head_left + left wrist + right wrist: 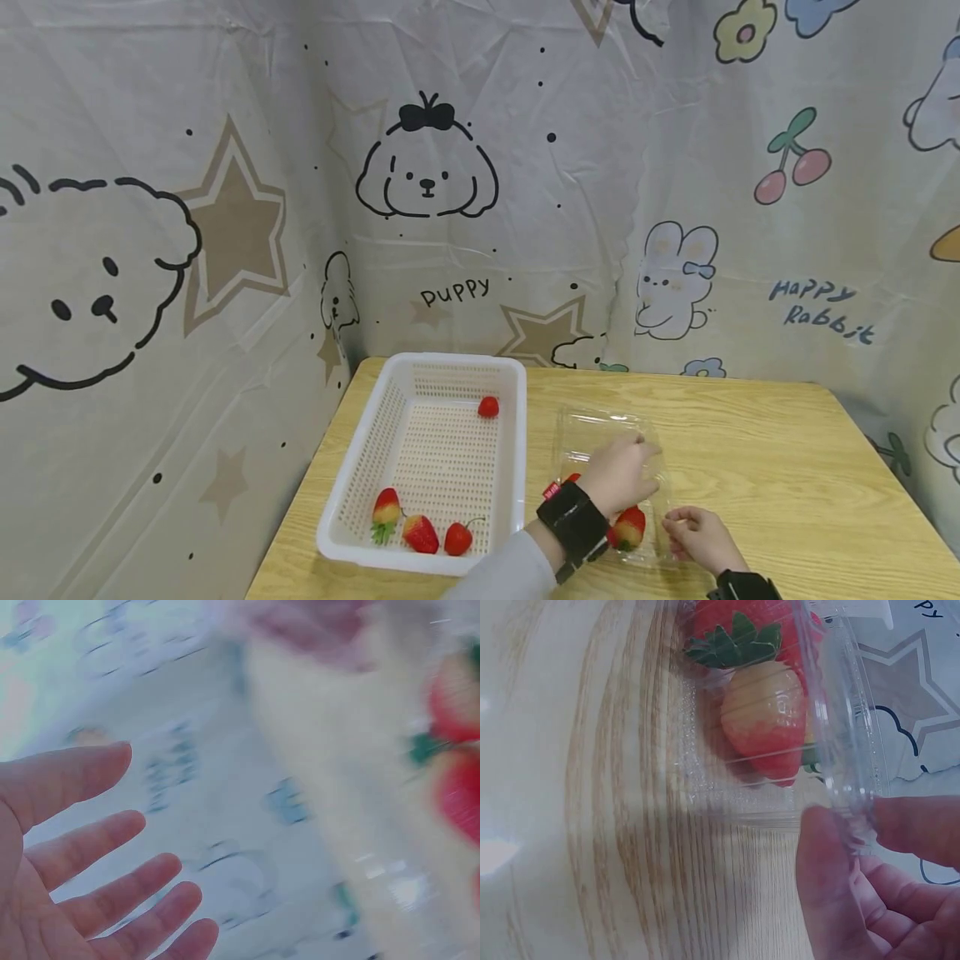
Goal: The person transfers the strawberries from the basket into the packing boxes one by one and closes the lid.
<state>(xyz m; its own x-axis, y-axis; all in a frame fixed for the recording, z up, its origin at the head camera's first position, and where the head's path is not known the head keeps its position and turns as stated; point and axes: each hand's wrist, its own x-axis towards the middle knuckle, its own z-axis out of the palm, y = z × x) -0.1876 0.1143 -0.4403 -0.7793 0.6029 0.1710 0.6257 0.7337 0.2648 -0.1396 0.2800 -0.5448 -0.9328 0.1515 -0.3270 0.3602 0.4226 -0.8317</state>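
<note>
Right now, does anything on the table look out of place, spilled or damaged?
Nothing stands out. Four strawberries lie inside the white basket, none on the wooden table. The clear plastic box sits flat and open; the right hand pinches its rim, the left hand reaches in.

A basket (pixel 360 467) sits left of a clear box (pixel 600 433) on the table (pixel 780 467); four strawberries (pixel 420 533) lie in the basket.
</note>
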